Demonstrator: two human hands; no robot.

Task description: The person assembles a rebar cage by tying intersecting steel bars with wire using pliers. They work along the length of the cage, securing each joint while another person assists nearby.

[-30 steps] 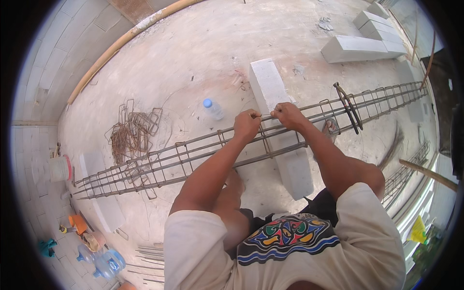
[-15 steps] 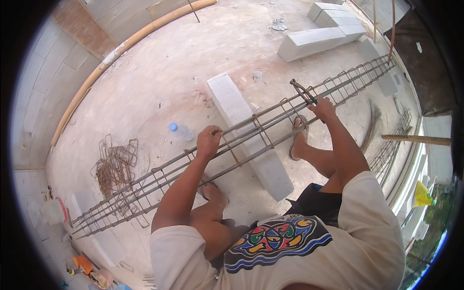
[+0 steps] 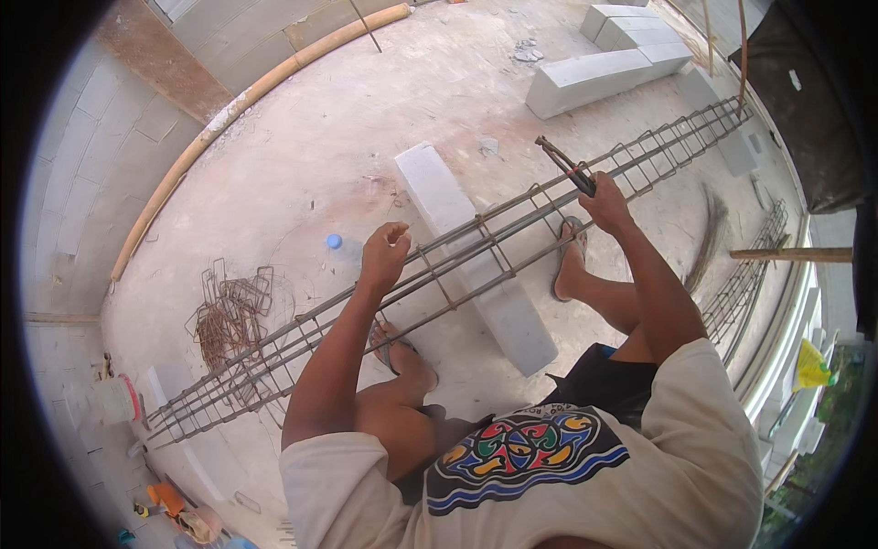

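Note:
A long rebar cage (image 3: pixel 455 254) of steel bars and square stirrups slants across in front of me, from near left to far right. It rests over a pale block (image 3: pixel 519 322). My right hand (image 3: pixel 604 205) is wrapped round the handles of dark metal pincers (image 3: pixel 562 165), whose head points up and away, beyond the cage's far bar. My left hand (image 3: pixel 384 258) is raised just by the far bar, left of the block. Its thumb and fingertips curl together; whatever they hold, if anything, is too small to make out.
Loose bent stirrups (image 3: pixel 229 320) lie in a heap at left, near a blue-capped bottle (image 3: pixel 335 242). More blocks (image 3: pixel 590 80) stand at the far right. A second cage (image 3: pixel 745 265) and a wire bundle (image 3: pixel 710 238) lie at right. My sandalled feet flank the block.
My left hand has come off the far bar and lifted slightly to the left. The pincers have turned, their head moving up and left, and their handles look closer together.

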